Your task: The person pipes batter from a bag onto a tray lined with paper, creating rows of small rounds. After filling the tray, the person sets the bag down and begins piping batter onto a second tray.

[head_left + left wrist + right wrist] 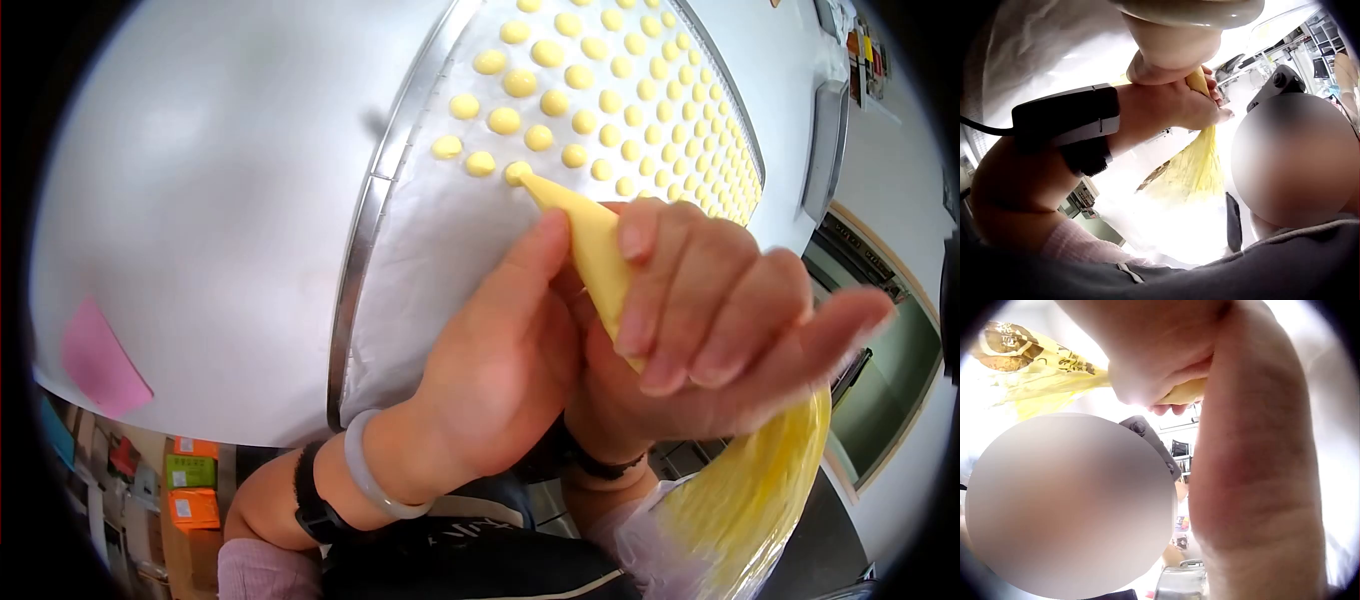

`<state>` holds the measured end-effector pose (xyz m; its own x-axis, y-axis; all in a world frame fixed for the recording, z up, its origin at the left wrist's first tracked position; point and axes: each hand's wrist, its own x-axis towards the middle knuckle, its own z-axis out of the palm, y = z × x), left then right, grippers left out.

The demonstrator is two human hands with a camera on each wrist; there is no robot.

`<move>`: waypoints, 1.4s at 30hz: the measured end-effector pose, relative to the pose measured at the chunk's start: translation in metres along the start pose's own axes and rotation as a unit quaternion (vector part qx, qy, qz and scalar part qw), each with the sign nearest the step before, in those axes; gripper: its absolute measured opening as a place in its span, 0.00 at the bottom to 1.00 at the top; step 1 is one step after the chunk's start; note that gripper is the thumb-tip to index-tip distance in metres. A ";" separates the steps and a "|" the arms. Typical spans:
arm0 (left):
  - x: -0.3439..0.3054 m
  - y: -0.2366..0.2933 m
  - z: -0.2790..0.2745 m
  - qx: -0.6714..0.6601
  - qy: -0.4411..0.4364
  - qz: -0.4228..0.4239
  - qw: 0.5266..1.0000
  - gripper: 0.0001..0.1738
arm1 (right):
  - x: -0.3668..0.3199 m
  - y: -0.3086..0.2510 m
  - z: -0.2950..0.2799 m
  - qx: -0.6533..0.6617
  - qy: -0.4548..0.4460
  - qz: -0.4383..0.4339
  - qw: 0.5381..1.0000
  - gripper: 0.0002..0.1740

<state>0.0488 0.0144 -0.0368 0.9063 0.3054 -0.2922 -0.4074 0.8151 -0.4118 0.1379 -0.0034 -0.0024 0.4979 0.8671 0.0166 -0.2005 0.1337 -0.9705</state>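
A piping bag (597,250) filled with yellow batter slants over the tray, its tip at a small yellow mound in the nearest row. My right hand (715,310) grips the bag's filled part, fingers curled round it and thumb stretched outward. Lower down, my left hand (505,345) holds the bag close to its tip, with the thumb along one side and its other fingers hidden behind. The bag's loose yellow end (1194,165) hangs past my right hand. Many round yellow mounds (538,137) stand in rows on the white sheet lining the metal-rimmed tray (355,260).
The tray lies on a white table (200,200) that carries a pink sheet (103,360) near its front left edge. Another metal tray (828,150) stands at the far right. Orange and green packages (192,472) are below the table edge at the lower left.
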 end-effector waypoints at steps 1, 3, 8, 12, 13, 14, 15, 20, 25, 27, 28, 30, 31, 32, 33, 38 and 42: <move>0.000 -0.003 0.003 0.001 0.001 -0.002 1.000 0.21 | 0.000 -0.005 0.000 -0.007 -0.013 0.003 1.000 0.35; 0.002 -0.007 0.022 0.040 0.135 -0.016 0.990 0.20 | -0.005 -0.012 -0.004 0.002 -0.006 0.009 1.000 0.35; 0.007 -0.015 0.003 -0.024 0.071 -0.027 0.997 0.19 | -0.006 -0.003 -0.008 -0.017 0.106 0.020 0.994 0.35; 0.009 -0.014 -0.008 -0.003 -0.050 -0.033 0.998 0.19 | -0.012 -0.004 -0.014 0.007 0.058 -0.022 0.998 0.34; 0.009 -0.018 -0.006 -0.002 -0.050 -0.034 0.998 0.19 | -0.013 -0.009 -0.017 0.007 0.058 -0.023 0.998 0.34; 0.009 -0.022 0.005 0.008 0.026 -0.038 0.999 0.19 | -0.012 -0.016 -0.020 -0.001 0.031 -0.010 0.999 0.34; 0.009 -0.024 0.011 0.016 0.102 -0.042 0.994 0.19 | -0.012 -0.020 -0.023 -0.010 0.004 0.003 1.000 0.34; 0.016 -0.032 -0.001 0.014 0.105 -0.031 0.994 0.20 | -0.015 -0.006 -0.032 -0.018 0.073 0.009 0.997 0.34; 0.020 -0.037 -0.010 0.009 -0.048 -0.029 0.998 0.20 | -0.016 -0.023 -0.043 0.015 0.009 0.017 1.000 0.34; 0.019 -0.040 0.003 0.015 0.105 -0.068 0.992 0.20 | -0.017 -0.027 -0.042 -0.008 0.047 0.033 0.998 0.34; 0.020 -0.042 0.003 0.014 0.106 -0.070 0.992 0.20 | -0.024 -0.019 -0.034 -0.005 0.190 -0.004 0.982 0.34; 0.025 -0.046 -0.002 0.019 0.136 -0.055 0.989 0.20 | -0.022 -0.015 -0.039 -0.020 0.175 0.005 0.984 0.34; 0.025 -0.047 -0.008 0.019 0.136 -0.056 0.989 0.20 | -0.020 -0.012 -0.042 -0.035 0.158 0.016 0.987 0.34; 0.026 -0.046 -0.013 -0.003 0.074 -0.053 0.996 0.20 | -0.020 -0.011 -0.046 -0.040 0.130 0.009 0.991 0.34; 0.027 -0.046 -0.015 -0.025 0.013 -0.051 0.998 0.19 | -0.020 -0.015 -0.050 -0.039 0.131 0.009 0.991 0.34; 0.032 -0.057 -0.004 0.013 0.128 -0.086 0.988 0.18 | -0.024 -0.021 -0.055 -0.031 0.129 0.002 0.991 0.33; 0.035 -0.062 -0.010 0.014 0.134 -0.081 0.988 0.18 | -0.025 -0.014 -0.056 -0.066 0.209 0.003 0.976 0.33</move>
<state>0.1050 -0.0305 -0.0300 0.8955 0.0320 -0.4439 -0.2533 0.8567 -0.4492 0.1751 -0.0537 -0.0030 0.8030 0.5928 -0.0620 -0.1080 0.0424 -0.9932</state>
